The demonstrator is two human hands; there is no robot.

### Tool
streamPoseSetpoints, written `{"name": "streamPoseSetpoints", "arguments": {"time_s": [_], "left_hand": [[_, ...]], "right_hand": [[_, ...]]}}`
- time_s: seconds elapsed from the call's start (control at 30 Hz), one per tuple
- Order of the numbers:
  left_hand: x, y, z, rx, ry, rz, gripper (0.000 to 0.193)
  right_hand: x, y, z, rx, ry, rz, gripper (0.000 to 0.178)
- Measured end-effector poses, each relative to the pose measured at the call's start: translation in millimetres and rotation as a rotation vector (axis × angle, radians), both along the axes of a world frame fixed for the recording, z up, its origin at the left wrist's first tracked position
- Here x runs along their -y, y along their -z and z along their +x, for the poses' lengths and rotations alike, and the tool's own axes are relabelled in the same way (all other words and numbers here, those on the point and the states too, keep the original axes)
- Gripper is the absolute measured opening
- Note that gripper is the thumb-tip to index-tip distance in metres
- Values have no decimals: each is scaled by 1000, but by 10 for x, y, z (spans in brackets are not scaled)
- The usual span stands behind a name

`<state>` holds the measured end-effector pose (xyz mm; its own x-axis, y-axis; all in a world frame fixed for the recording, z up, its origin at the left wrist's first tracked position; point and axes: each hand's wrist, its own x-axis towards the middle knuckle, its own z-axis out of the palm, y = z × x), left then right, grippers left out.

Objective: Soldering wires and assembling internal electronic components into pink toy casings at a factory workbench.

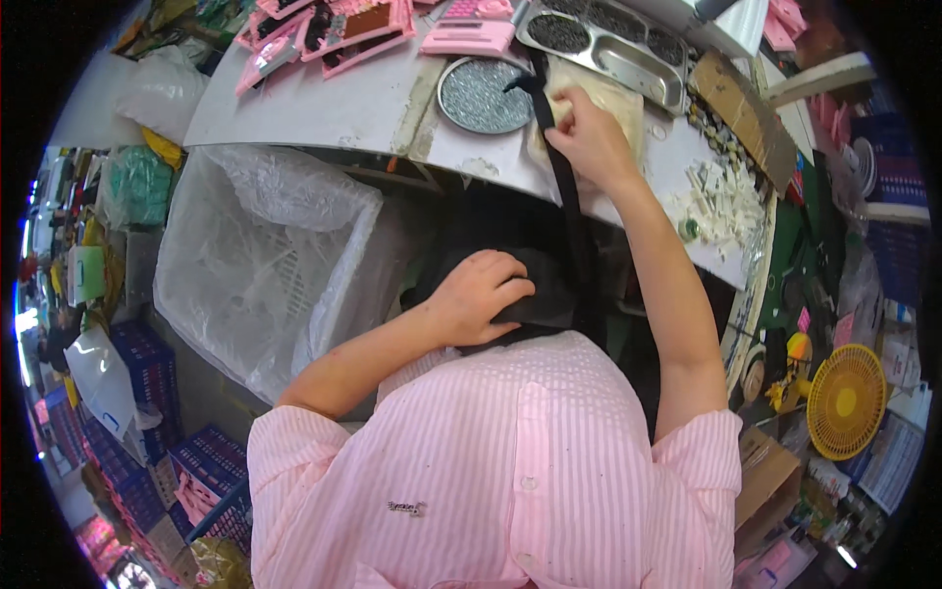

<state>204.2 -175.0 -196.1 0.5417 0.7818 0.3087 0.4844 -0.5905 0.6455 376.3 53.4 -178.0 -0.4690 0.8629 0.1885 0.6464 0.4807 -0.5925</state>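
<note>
My right hand reaches over the worktable, its fingers curled above a clear plastic bag with cream-coloured contents. What lies between those fingertips is hidden. A black strap runs down beside the thumb, from the table to near my lap. Left of the strap sits a round metal dish filled with small silvery pieces. My left hand rests on dark fabric at my lap, fingers loosely bent, thumb apart, nothing seen in it.
Pink plastic housings and a pink device lie at the back. A metal tray holds dark small parts. White pieces are heaped at right, near a cardboard strip. A plastic-lined crate stands left; a yellow basket, right.
</note>
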Motion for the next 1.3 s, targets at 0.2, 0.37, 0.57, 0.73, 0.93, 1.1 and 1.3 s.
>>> {"name": "streamPoseSetpoints", "arguments": {"time_s": [0.2,0.37,0.57,0.73,0.93,1.1,1.3], "left_hand": [[72,-33,-145,99,-70,-76,54],[-148,-46,-246,113,-187,-249,56],[-382,13,-332,175,-169,-448,58],[-441,45,-395,180,-134,-562,58],[-142,-215,-269,-124,-381,-36,55],[571,-624,-329,-587,-115,-695,35],[577,-738,-18,-63,73,-519,33]], "right_hand": [[609,-533,732,-299,110,-5,43],[1439,-629,1589,340,291,-40,45],[1839,-109,979,-149,-121,-233,76],[1673,482,735,-300,-218,-547,79],[1622,559,796,-286,-183,-574,74],[1698,588,865,-258,-93,-519,72],[1861,405,745,-217,-64,-414,71]]}}
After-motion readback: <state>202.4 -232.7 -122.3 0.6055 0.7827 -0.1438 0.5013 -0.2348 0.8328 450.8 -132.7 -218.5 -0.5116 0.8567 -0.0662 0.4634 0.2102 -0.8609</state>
